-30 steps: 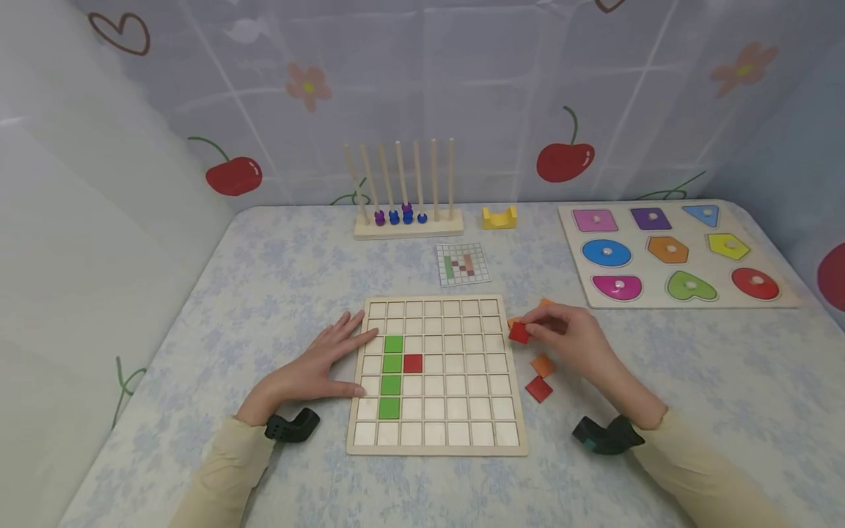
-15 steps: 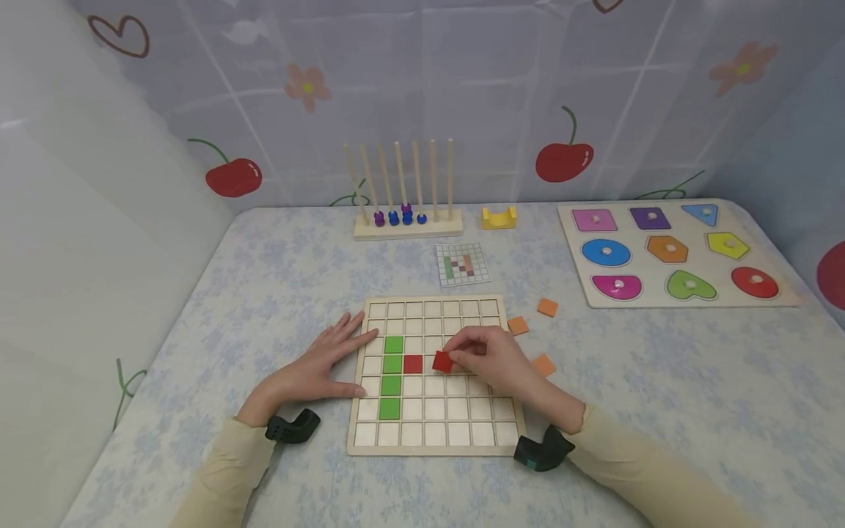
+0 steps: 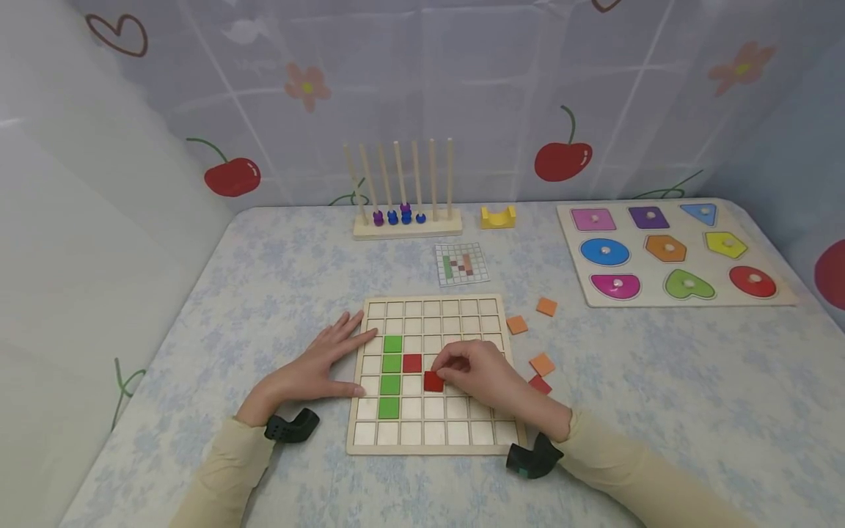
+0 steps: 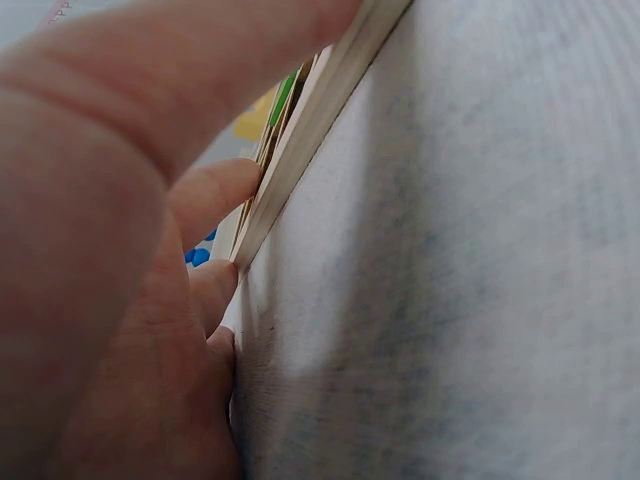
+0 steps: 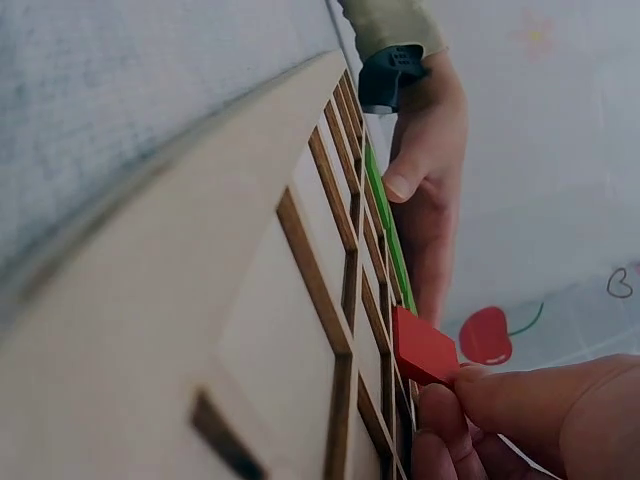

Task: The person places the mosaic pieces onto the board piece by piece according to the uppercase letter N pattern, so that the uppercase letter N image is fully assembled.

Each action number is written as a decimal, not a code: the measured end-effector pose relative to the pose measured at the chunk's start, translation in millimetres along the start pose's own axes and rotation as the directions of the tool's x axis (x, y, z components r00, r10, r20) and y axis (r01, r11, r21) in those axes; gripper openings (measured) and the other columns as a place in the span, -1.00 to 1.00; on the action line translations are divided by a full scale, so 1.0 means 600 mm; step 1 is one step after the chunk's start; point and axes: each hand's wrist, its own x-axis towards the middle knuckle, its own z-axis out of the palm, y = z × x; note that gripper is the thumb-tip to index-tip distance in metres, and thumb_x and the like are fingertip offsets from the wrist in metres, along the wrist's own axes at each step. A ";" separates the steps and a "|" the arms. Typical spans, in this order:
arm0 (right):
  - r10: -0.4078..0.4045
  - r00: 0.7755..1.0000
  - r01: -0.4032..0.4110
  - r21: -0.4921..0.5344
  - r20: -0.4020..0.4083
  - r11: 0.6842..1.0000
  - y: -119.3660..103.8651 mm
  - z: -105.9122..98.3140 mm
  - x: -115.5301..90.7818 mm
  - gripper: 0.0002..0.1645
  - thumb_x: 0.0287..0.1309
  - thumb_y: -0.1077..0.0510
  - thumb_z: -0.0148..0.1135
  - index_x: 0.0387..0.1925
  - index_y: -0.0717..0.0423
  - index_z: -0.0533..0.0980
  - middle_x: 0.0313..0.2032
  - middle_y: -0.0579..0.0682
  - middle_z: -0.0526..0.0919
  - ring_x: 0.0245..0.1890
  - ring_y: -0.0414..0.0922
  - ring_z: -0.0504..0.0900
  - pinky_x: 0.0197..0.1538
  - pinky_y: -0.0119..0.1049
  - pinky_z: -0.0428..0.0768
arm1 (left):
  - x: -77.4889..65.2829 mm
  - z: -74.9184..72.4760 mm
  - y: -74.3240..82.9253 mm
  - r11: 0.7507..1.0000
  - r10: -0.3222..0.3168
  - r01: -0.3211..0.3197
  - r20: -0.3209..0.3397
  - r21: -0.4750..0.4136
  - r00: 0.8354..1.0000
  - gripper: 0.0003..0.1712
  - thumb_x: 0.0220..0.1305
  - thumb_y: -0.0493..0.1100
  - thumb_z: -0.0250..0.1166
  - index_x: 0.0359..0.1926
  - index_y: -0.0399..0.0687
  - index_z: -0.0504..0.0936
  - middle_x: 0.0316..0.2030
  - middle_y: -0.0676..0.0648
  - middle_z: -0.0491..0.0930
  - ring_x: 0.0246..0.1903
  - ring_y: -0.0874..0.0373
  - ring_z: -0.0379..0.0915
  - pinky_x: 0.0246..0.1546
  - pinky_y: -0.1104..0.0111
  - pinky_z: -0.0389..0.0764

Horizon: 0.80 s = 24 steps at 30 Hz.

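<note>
A square wooden grid board lies flat on the table. Four cells in one of its columns hold green tiles, and a red tile sits beside the second from the top. Thumb and fingers of my right hand pinch another red tile at a cell one row lower and one column to the right; in the right wrist view this red tile stands tilted against the grid. My left hand rests with spread fingers on the board's left edge, its fingertips touching the rim.
Right of the board lie orange tiles and one red tile, partly behind my wrist. A printed pattern card lies beyond the board. Farther back stand a bead peg rack, a yellow block and a knobbed shape puzzle.
My right hand has carried the red tile from the pile at the right leftward over the board, then lower toward a cell. The left hand has stayed in place.
</note>
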 end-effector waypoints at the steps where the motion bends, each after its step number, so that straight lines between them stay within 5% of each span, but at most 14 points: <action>1: -0.005 1.000 0.005 -0.015 0.002 1.000 -0.001 0.001 0.000 -0.86 0.12 0.30 0.30 -0.42 -0.03 0.64 -0.47 -0.23 0.59 -0.48 -0.26 0.52 -0.35 -0.33 0.53 | 0.000 0.000 0.000 1.000 -0.001 0.001 0.000 0.001 1.000 0.01 0.09 0.12 0.38 0.44 -0.08 0.09 0.44 -0.20 -0.27 0.38 -0.14 -0.52 0.23 -0.13 -0.31; 15: -0.082 0.996 0.079 -0.105 -0.027 0.991 0.004 -0.004 -0.002 -0.91 0.09 0.24 0.34 -0.38 -0.03 0.67 -0.42 -0.30 0.55 -0.42 -0.31 0.49 -0.30 -0.37 0.51 | -0.001 0.003 -0.005 1.000 0.016 -0.016 -0.014 -0.005 1.000 0.00 0.10 0.12 0.38 0.44 -0.09 0.10 0.43 -0.22 -0.25 0.38 -0.16 -0.51 0.22 -0.16 -0.30; 24: 0.020 0.996 -0.018 0.023 -0.092 1.000 0.028 -0.081 -0.041 -0.89 0.12 0.26 0.31 -0.27 0.13 0.67 -0.30 -0.10 0.62 -0.35 -0.18 0.58 -0.26 -0.32 0.57 | -0.002 0.001 -0.003 1.000 0.008 -0.008 -0.005 -0.002 1.000 0.01 0.08 0.13 0.38 0.44 -0.07 0.09 0.44 -0.20 -0.26 0.38 -0.12 -0.52 0.24 -0.12 -0.31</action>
